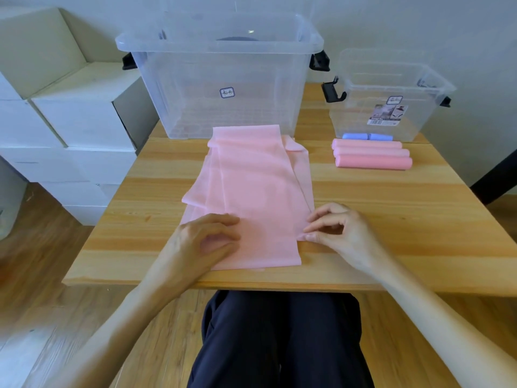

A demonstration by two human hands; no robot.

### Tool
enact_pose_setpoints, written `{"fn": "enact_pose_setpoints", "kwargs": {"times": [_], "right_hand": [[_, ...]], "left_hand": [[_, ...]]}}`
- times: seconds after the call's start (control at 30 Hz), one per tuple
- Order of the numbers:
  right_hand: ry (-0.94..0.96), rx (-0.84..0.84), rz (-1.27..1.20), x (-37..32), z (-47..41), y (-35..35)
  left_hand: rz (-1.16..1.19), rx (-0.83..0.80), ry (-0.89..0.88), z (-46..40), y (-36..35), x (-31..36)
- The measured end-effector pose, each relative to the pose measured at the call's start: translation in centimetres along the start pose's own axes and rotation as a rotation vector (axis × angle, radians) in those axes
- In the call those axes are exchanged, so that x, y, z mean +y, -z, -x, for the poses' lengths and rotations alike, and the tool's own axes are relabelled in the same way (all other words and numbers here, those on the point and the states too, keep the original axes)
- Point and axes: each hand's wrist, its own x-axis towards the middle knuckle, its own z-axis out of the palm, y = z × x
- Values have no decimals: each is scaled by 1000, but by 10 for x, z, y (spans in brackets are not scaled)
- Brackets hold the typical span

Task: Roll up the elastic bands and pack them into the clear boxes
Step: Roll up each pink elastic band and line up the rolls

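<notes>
Pink band (pixel 251 191): flat on the table (pixel 391 214), running away from your hands toward the big box (pixel 218 79). Your right hand (pixel 338 233) pinches its near right edge; your left hand (pixel 207 239) rests on it, fingers curled.

Risk: uneven layers beyond your pinch may roll crooked.

Big box: contents unclear. Small box (pixel 389 105): apparently empty; four finished rolls (pixel 372 155) lie before it.

A pale wooden surface (pixel 391 219) stands on wood-plank floor (pixel 33 270). White cardboard boxes (pixel 70 113) stack at nine o'clock against a plain light wall (pixel 419 23).
</notes>
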Motion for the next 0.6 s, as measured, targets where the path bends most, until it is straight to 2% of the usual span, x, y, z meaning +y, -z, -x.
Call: {"fn": "enact_pose_setpoints", "kwargs": {"times": [0.2, 0.33, 0.6], "right_hand": [[-21, -14, -7, -1, -3, 1], [32, 8, 65, -3, -4, -2], [49, 11, -56, -19, -1, 3]], "left_hand": [[-19, 25, 7, 0, -1, 5], [-60, 17, -7, 0, -5, 5], [-126, 156, -111, -3, -14, 10]]}}
